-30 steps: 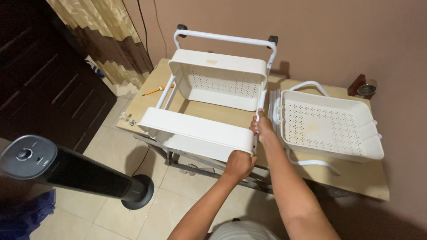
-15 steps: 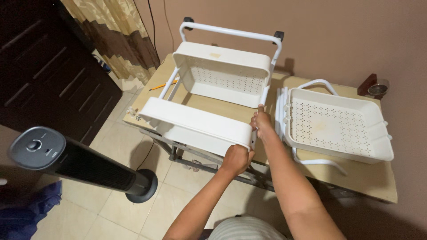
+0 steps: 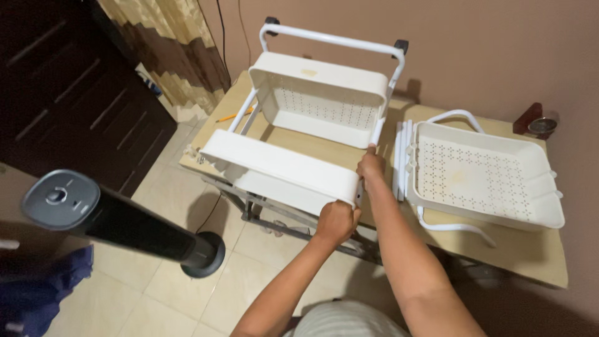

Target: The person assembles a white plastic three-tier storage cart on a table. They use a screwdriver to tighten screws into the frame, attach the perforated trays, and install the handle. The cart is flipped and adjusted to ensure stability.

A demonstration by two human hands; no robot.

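The left hand point(image 3: 336, 223) is clenched on the near corner of the lower white tray point(image 3: 281, 170) of a white rack frame point(image 3: 331, 39) lying on the desk point(image 3: 536, 262), and the right hand point(image 3: 370, 167) has its fingers closed round the frame's right side rail just above that tray. An upper perforated tray point(image 3: 321, 100) sits further along the same frame, towards the wall. A loose perforated basket point(image 3: 483, 175) lies just right of the frame; a black tower fan point(image 3: 118, 221) stands on the tiled floor at left.
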